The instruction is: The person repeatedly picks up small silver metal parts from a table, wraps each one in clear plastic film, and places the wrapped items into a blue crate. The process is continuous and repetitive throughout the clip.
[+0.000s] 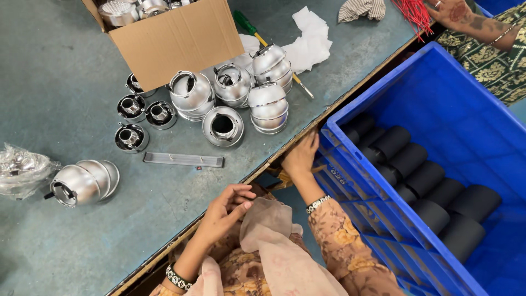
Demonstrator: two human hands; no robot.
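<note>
My left hand (223, 211) rests at the table's front edge, fingers loosely curled against a beige scarf (271, 230), holding nothing. My right hand (301, 156) reaches forward and presses on the table edge beside the wall of a blue crate (383, 87). Inside the crate lie several black cylinders (424, 181) in a row. Shiny silver dome-shaped metal housings (230, 96) stand in stacks on the grey table just beyond my right hand. A stack of such domes (85, 181) lies on its side at the left.
A cardboard box (175, 38) with more metal parts stands at the back. Small round metal rings (139, 118), a flat metal strip (183, 159), a screwdriver (257, 35), white cloth (309, 35) and a plastic bag (19, 170) lie around. Another person's arm (482, 27) and red wires (413, 13) are top right.
</note>
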